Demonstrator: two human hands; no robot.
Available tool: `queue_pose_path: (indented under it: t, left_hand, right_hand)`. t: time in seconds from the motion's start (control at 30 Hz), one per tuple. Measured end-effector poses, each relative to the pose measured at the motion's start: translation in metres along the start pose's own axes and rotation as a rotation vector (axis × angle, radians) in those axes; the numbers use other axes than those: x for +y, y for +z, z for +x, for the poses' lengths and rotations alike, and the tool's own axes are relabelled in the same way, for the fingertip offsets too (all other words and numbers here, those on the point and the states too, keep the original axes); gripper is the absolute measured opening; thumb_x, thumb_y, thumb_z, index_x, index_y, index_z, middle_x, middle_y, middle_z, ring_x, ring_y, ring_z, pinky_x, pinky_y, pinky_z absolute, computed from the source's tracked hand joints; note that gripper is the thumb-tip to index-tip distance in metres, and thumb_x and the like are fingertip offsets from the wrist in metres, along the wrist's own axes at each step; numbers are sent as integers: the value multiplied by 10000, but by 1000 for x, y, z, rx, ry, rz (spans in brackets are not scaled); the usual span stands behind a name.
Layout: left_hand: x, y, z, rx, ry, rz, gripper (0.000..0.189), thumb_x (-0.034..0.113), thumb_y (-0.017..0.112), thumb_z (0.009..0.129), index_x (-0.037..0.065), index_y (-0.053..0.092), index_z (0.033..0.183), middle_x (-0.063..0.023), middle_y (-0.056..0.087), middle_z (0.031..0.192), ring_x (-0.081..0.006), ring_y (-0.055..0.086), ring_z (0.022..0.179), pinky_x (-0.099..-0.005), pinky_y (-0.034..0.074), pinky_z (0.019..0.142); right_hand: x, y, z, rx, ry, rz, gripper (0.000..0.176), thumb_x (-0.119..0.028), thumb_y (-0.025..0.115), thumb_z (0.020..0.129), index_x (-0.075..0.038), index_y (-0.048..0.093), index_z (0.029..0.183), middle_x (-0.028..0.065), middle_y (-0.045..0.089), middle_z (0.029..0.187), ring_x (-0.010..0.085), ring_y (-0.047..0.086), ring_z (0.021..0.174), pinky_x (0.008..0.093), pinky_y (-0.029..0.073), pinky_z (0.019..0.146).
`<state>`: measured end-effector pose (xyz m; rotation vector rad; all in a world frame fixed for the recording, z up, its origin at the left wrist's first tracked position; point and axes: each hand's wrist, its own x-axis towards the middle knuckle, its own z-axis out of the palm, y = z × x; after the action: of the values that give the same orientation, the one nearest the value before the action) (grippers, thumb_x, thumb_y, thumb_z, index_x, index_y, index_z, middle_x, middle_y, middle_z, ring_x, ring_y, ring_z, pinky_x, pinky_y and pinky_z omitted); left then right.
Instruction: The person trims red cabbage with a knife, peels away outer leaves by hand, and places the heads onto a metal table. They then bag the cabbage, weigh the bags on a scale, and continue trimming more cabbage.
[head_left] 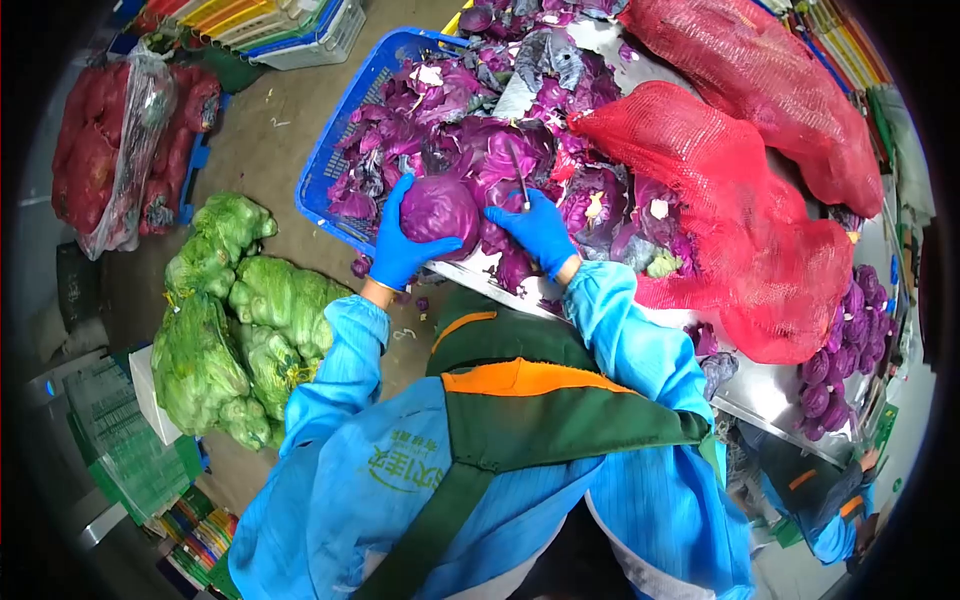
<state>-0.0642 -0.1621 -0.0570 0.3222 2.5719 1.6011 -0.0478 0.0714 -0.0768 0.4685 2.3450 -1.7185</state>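
Note:
A round purple cabbage head (439, 217) sits in my left hand (402, 240), whose blue-gloved fingers and thumb spread around its left and lower sides. To the right of it, my right hand (538, 232), gloved in blue too, is closed on a knife (520, 172) with its thin blade pointing up and away. Loose purple leaves (400, 120) lie beyond both hands, heaped in a blue basket (318, 165) and across the metal table (490, 286).
Red mesh sacks (740, 200) cover the table's right side, with several purple cabbages (850, 340) beyond. Bagged green vegetables (240, 330) stand on the floor at left, red sacks (95, 150) farther back. Another person (825, 490) is at lower right.

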Motion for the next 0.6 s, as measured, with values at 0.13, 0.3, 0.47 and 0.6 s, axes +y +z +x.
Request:
queue_pose_path:
  t: [0.13, 0.3, 0.47, 0.6]
  left_hand:
    - [-10, -4, -10, 79, -66, -492, 961, 270, 855, 656, 54, 330, 1431, -121, 411, 1412, -265, 436, 1274, -389, 389, 1062]
    - [4, -5, -17, 292, -329, -1423, 779, 250, 698, 775, 86, 327, 1440, -138, 374, 1460, -338, 392, 1326, -517, 330, 1113]
    - [42, -1, 3, 52, -233, -1765, 833, 401, 690, 794, 117, 268, 1453, -131, 370, 1456, -328, 439, 1286, -535, 363, 1078]
    - [36, 25, 13, 158, 24, -1245, 648, 480, 540, 896, 147, 316, 1405, -117, 426, 1402, -284, 393, 1322, -475, 292, 1122]
  right_hand:
    - [17, -11, 32, 123, -55, 135, 315, -234, 750, 739, -25, 638, 947, 102, 653, 758, 179, 614, 643, 325, 489, 592]
    - [-5, -37, 37, 142, -61, 37, 504, -302, 774, 757, -6, 595, 1123, 106, 661, 822, 199, 611, 655, 333, 492, 610]
    - [-92, -40, -1, -33, -318, 55, 820, -355, 782, 769, -6, 393, 1402, 159, 650, 1135, 237, 632, 997, 356, 488, 840]
    - [-98, -30, -15, -435, -159, 372, 685, -208, 749, 815, -19, 419, 1384, 115, 565, 1278, 186, 519, 1186, 329, 400, 1011]
